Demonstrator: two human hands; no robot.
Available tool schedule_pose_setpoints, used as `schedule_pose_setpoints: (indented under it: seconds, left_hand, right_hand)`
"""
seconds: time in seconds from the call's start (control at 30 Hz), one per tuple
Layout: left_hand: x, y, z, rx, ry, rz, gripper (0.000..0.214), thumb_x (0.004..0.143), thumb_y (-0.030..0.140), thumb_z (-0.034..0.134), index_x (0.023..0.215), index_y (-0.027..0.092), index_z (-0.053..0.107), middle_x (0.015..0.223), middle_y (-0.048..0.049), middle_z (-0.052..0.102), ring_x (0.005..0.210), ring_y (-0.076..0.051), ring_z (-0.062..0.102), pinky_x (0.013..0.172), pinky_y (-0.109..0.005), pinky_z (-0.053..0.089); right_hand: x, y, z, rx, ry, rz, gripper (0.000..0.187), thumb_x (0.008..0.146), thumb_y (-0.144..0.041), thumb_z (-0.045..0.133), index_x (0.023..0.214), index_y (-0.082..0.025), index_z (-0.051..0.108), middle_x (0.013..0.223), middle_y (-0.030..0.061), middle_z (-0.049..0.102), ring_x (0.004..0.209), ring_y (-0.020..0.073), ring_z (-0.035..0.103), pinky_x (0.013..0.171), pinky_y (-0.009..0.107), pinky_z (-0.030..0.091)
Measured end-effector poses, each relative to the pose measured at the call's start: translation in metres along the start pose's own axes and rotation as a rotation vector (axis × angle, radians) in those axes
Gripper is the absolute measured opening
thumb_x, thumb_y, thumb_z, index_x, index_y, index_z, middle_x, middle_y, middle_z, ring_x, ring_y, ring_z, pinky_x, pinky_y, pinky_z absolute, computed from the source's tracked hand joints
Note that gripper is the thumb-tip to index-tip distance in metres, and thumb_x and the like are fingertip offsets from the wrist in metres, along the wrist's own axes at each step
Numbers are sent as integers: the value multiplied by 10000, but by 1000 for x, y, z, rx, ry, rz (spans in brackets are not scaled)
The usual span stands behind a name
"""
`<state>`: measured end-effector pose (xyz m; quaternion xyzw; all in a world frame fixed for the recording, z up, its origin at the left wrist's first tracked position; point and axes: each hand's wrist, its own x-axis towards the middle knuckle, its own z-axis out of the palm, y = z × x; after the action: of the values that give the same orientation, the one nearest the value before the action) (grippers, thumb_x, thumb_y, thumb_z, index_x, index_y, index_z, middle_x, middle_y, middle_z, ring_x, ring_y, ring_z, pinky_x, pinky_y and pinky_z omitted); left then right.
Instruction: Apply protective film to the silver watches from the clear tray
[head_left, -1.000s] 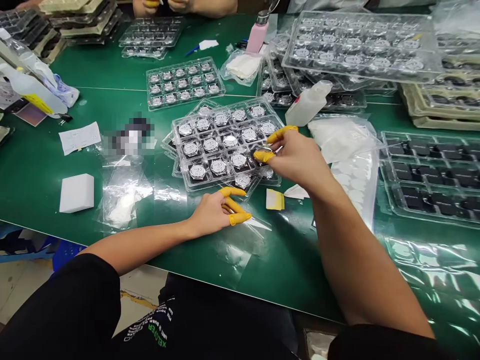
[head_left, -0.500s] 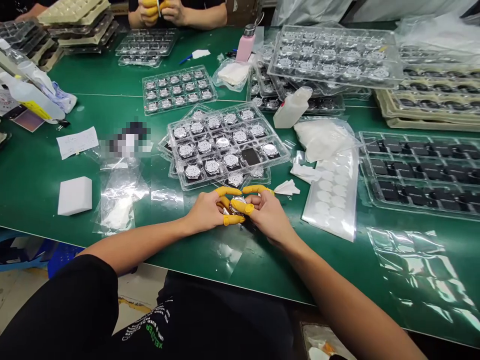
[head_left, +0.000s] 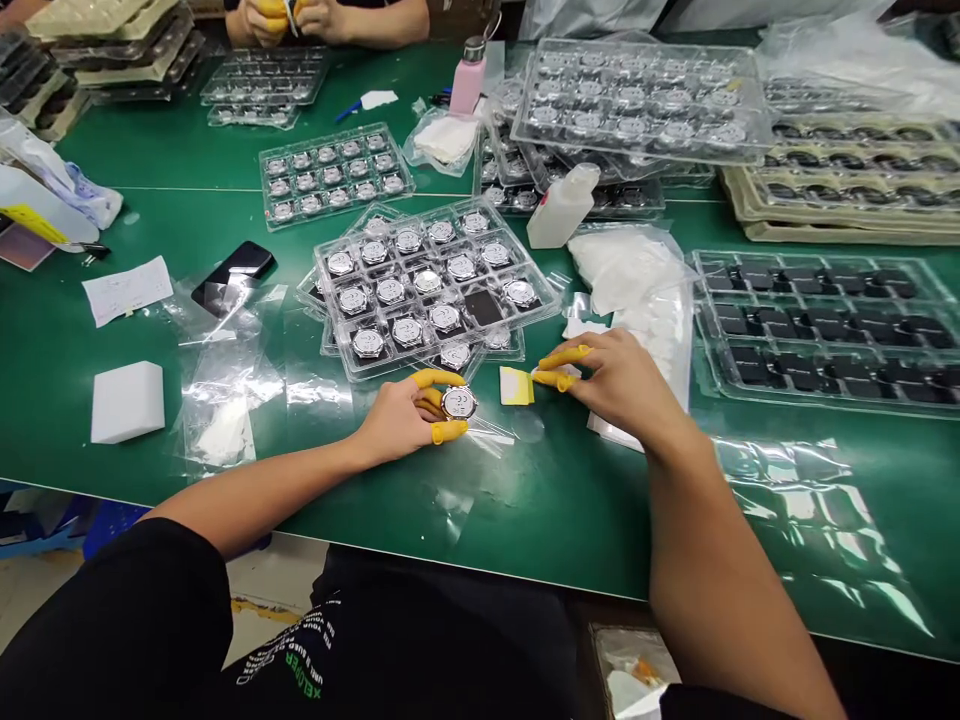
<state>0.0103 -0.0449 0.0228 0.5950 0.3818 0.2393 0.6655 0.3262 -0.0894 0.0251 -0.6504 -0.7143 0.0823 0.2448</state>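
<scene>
My left hand [head_left: 409, 415], with yellow finger cots, grips a round silver watch case [head_left: 458, 403] just above the green table. My right hand [head_left: 611, 380] sits to the right of it, its yellow-tipped thumb and forefinger pinching a small white piece beside a yellow-and-white pad [head_left: 517, 386]. Just beyond both hands lies a clear plastic tray [head_left: 551, 300] filled with several silver watch cases, with one dark cell empty [head_left: 484, 307].
Stacked clear trays [head_left: 637, 95] and beige trays [head_left: 847, 190] stand at the back right, and a tray with dark cells [head_left: 825, 330] is on the right. A white bottle [head_left: 561, 207], white sponge block [head_left: 128, 400], phone [head_left: 232, 270] and loose plastic bags lie around. Another person's hands [head_left: 300, 20] work at the far edge.
My right hand lifted a watch case out of the tray and passed it to my left hand. It then moved right to the white piece beside the yellow pad.
</scene>
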Motion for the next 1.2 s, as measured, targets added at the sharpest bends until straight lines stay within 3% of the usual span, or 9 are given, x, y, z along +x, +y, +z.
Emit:
schedule_pose_setpoints:
  seconds: [0.13,0.27,0.37,0.57,0.7,0.83,1.0,1.13,1.2]
  left_hand:
    - [1,0,1,-29,1,-9,566,630,233,902,1157,181,700,746,29,672,600,-62,585,639,-212,537]
    - [2,-2,2,-36,-2,-19,568,619,204,891,1153,165,698,753,14,694,629,-81,625,651,-221,545]
    - [3,-3,2,-40,2,-25,563,606,160,869,1142,150,696,757,15,694,621,-79,629,629,-212,532]
    - [4,-6,3,-58,31,-37,594,601,149,862,1169,144,689,772,4,713,623,-82,634,626,-213,531]
    - [4,-7,3,-49,41,-28,585,604,164,874,1161,149,696,769,6,715,629,-80,640,631,-207,536]
    - [3,-7,3,-63,42,-34,599,605,168,881,1175,149,697,791,-3,722,646,-89,660,649,-219,557]
    - [2,-8,4,-69,49,-31,607,614,190,891,1188,154,696,800,-9,728,643,-94,669,647,-222,566]
    - [1,-8,5,-84,42,-35,600,610,159,881,1181,154,697,830,-18,744,677,-99,694,682,-223,583]
    - [0,-9,5,-80,36,-38,601,608,159,883,1179,154,697,847,-24,753,691,-104,704,701,-230,592]
  right_hand:
    - [0,-22,10,111,119,-5,202,879,-442,713,844,-261,795,756,59,703,724,230,579,650,397,448]
    - [-1,-81,23,382,144,-221,100,897,-335,725,942,-257,768,846,51,717,765,200,627,662,363,499]
    - [-2,-107,39,301,118,-332,106,929,-241,655,967,-238,754,835,62,694,757,197,598,664,363,479]
    - [-1,-104,48,335,95,-364,87,913,-204,671,961,-228,739,792,42,637,715,175,553,630,335,446]
    - [1,-104,51,370,168,-310,62,912,-209,680,941,-219,734,792,38,628,728,172,576,639,329,459]
    - [0,-104,51,419,95,-351,86,900,-194,690,960,-227,742,787,23,609,705,154,576,625,309,463]
    - [-1,-102,48,394,144,-241,78,899,-194,685,944,-220,744,798,28,600,700,153,581,603,303,452]
    - [-3,-102,47,431,52,-299,104,895,-184,685,972,-223,744,817,26,612,703,145,586,614,297,463]
    - [-4,-104,47,394,91,-261,89,905,-193,675,963,-211,741,800,28,598,682,142,565,594,294,448]
